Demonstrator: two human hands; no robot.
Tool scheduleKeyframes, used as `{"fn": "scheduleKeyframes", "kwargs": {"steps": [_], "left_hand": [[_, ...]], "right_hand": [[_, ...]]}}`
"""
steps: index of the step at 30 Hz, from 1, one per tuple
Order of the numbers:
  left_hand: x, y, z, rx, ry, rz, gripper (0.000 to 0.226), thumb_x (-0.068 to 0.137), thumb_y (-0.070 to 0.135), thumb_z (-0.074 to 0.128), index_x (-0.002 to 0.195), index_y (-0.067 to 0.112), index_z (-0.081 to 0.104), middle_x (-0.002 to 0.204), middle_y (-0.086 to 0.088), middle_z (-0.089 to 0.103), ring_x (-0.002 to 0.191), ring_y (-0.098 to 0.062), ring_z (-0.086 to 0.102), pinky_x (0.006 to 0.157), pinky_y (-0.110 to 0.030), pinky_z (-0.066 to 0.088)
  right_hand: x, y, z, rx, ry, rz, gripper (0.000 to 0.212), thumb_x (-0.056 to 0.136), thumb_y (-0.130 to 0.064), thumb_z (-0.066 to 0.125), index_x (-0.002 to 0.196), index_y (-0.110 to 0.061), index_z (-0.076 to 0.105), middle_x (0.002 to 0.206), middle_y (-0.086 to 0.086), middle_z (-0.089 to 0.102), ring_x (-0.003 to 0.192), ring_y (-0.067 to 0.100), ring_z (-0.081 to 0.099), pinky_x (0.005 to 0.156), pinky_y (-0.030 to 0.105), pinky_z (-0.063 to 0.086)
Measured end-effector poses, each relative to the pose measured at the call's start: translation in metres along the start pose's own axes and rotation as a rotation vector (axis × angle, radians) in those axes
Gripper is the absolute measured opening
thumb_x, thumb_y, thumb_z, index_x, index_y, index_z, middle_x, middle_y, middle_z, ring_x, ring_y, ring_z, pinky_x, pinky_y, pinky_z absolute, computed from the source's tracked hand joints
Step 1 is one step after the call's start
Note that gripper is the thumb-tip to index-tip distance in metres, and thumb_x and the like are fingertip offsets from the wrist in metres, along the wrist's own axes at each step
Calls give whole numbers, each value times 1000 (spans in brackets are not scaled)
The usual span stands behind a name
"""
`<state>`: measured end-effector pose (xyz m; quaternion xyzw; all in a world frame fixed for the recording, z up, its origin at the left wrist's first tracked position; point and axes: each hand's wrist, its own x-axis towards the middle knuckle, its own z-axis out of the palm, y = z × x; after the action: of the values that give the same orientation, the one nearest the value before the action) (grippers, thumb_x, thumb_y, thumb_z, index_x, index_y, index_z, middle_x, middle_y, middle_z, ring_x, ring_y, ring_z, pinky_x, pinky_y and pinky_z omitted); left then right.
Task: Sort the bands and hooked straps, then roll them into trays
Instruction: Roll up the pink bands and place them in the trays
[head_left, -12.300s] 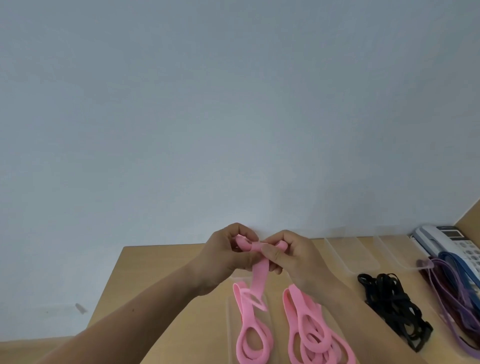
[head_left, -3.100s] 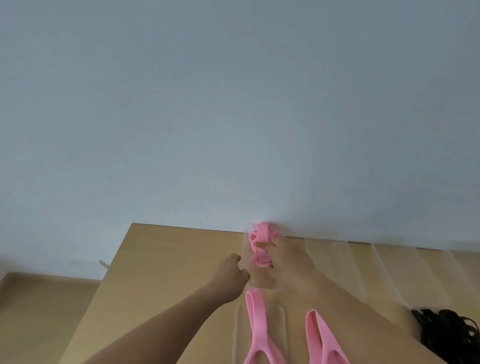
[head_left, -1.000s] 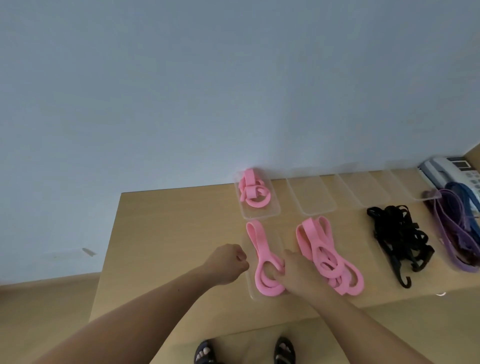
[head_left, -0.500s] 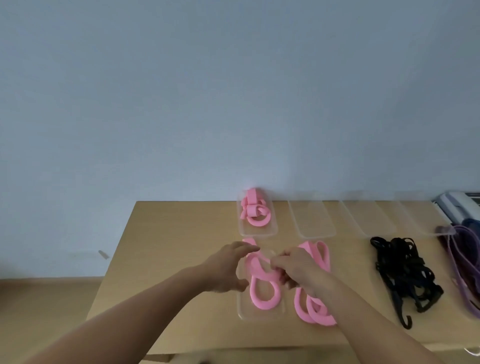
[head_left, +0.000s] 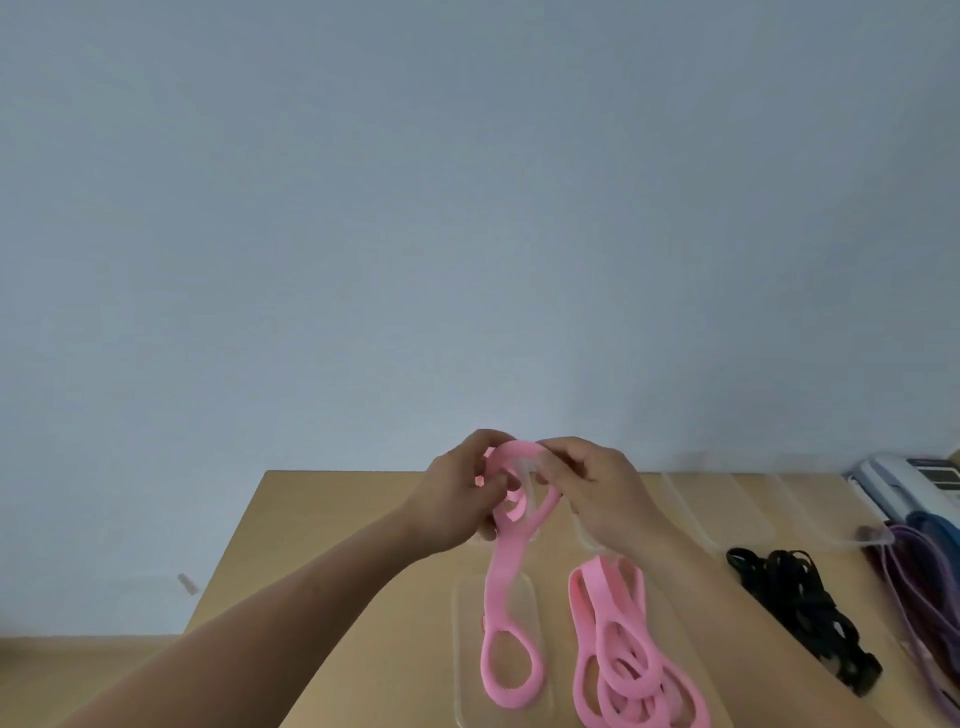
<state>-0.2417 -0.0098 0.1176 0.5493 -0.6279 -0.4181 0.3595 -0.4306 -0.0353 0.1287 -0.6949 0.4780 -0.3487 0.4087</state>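
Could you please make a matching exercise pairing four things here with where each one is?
1. held pink band
2. pink pile
3. black straps
4. phone

a. far right corner
b. hanging down to the near tray
c. between pink pile and purple bands
d. lying right of the near tray

Pairs: 1-b; 2-d; 3-c; 4-a

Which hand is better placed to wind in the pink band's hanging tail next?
Probably the right. The left hand grips the started coil of the pink band, whose tail hangs into the clear tray. The right hand only pinches the top loop, so it could let go and feed the tail.
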Motion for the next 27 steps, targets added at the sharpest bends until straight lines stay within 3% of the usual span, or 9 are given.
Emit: {"fn": "scheduleKeyframes", "kwargs": {"steps": [4,6,9,13,16,18,21,23,27], "left_hand": [[0,13,-5,-154,-57,-85,16,93,28,57,105,17,60,93,-3,76,63,-36,70,62,-47,60],[0,17,-9,-253,-110,-177,40,90,48,60,103,11,61,91,-12,75,67,-39,70,58,-44,58],[-1,22,-11,-333,-174,-282,56,91,56,50,100,3,63,90,-21,74,64,-37,69,53,-35,54],[-2,25,-14,-405,-217,-284,48,96,48,53,96,1,65,90,-20,73,63,-33,67,49,-30,52],[-3,25,-19,-419,-230,-218,37,99,34,57,104,-2,65,99,-22,71,69,-31,63,52,-30,52],[-4,25,-18,-384,-220,-176,25,99,26,60,100,2,66,103,-22,71,74,-31,61,54,-30,53],[-5,23,-14,-331,-215,-127,24,94,26,67,99,3,67,101,-19,71,74,-29,64,58,-31,55],[-6,21,-12,-286,-209,-110,22,93,22,69,100,2,67,96,-17,72,75,-32,65,61,-33,57],[-6,18,-9,-263,-169,-108,17,92,12,69,100,-1,65,94,-25,71,75,-35,66,65,-36,58]], "right_hand": [[0,-8,-4,-88,55,-104,34,96,-25,60,81,-54,67,80,-25,70,80,-4,65,68,6,46],[-2,-9,-3,-83,63,-156,37,95,-26,63,80,-60,68,84,-24,70,82,-3,66,70,8,47],[-3,-4,2,-61,98,-238,34,92,-16,67,90,-50,71,85,-21,68,80,0,65,70,10,47],[-5,-2,4,-48,128,-280,24,89,-7,70,98,-28,77,86,-16,68,74,3,63,68,12,47],[-8,-5,2,84,107,-219,30,88,-13,72,88,-43,75,84,-16,71,66,-1,62,65,13,48],[-9,-8,0,107,50,-135,25,94,-24,66,83,-44,74,77,-15,71,57,-1,58,60,15,47],[-8,-9,-5,30,-56,-14,31,99,-35,55,80,-18,73,74,4,71,50,8,52,54,26,45],[-8,-8,-9,0,-107,29,31,97,-32,59,83,-7,71,76,13,70,49,8,50,53,25,43],[-10,-7,-9,-3,-66,-2,6,87,-19,74,85,-25,73,69,-16,69,60,-4,60,58,11,45]]}}
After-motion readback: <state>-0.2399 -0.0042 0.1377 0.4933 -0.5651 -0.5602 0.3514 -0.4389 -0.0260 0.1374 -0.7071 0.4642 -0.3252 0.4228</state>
